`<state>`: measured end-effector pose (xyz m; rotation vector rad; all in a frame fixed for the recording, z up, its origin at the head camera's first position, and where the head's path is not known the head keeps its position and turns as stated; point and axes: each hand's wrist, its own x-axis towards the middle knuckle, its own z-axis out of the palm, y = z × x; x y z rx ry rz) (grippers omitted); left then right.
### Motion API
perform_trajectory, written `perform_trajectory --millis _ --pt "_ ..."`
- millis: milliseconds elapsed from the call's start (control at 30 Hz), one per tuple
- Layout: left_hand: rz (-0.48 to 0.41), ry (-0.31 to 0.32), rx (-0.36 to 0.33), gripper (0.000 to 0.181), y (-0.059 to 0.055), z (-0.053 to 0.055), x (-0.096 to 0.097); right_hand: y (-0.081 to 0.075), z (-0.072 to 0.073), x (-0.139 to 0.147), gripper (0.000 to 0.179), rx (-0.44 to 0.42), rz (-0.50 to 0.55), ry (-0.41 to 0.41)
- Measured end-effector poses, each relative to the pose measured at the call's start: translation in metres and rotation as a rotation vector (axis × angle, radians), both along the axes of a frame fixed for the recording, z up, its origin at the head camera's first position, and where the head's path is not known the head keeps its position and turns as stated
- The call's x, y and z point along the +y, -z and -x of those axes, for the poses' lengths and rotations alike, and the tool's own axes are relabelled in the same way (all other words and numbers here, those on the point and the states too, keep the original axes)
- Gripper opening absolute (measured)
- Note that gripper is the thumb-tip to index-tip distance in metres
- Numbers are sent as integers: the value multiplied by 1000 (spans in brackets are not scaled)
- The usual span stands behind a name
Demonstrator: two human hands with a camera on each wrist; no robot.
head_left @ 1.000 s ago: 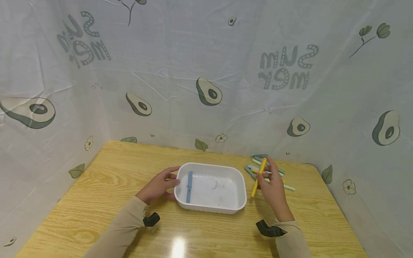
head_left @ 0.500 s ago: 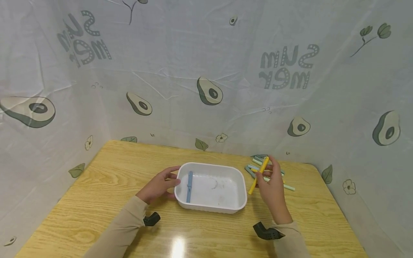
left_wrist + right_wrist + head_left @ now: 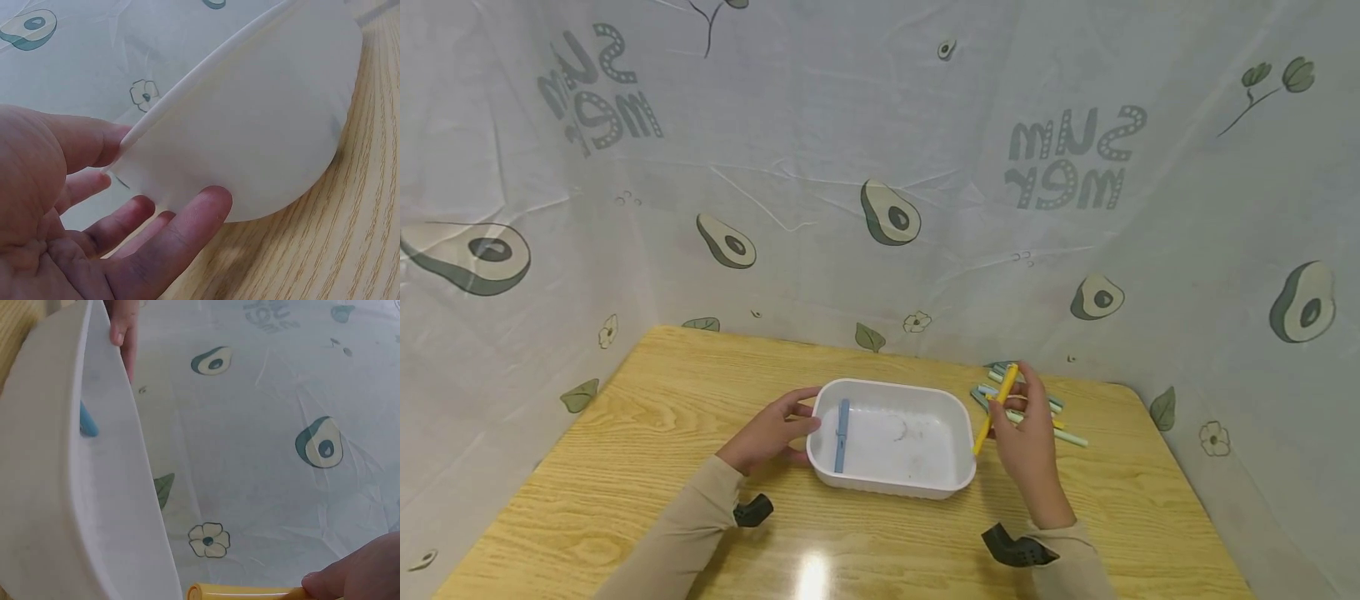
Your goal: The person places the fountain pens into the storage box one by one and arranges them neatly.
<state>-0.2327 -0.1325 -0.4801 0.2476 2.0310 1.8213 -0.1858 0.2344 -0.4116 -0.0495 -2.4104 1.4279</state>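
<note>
My left hand [image 3: 771, 429] holds a white plastic tray [image 3: 895, 483] at its left end. Up close in the left wrist view, the thumb [image 3: 94, 140] lies at the rim and fingertips touch the outer wall. Inside the tray, toward the left, lies a blue pen [image 3: 841, 437]. Beyond the right end, my right hand [image 3: 1028, 433] pinches a yellow pen [image 3: 996, 408] in a slant, its lower end right at the tray's rim. In the right wrist view the yellow pen [image 3: 250, 592] and the thumb [image 3: 337, 578] show at the bottom edge.
Several pens [image 3: 1071, 437] in green, blue and yellow lie in a loose pile behind and beside my right hand, partly hidden by it. A wooden table [image 3: 700, 367] carries everything. A curtain [image 3: 790, 283] printed with avocados hangs along its back and sides.
My right hand has moved a little left and toward me, bringing the yellow pen's lower end from beside the tray to its right rim. The left hand and tray have stayed put.
</note>
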Motion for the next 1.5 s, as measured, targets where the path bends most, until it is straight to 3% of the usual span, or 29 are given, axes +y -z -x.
perform_trajectory --millis 400,567,967,1200,1400,1500 --pt "5 4 10 61 0 0 -1 10 3 -42 72 -30 14 -128" --pt "-1 0 9 61 1 1 -3 19 12 -70 72 -107 -27 -175" --pt "-12 -13 -5 60 1 1 -2 38 31 -116 69 -333 100 -279" --pt "4 -24 -6 59 1 1 0 42 32 -130 57 -459 34 -268" --pt "-24 1 3 60 1 0 -1 44 35 -133 67 -482 -100 -240" --pt "-40 10 4 60 1 0 -1 45 37 -133 67 -495 -117 -255"
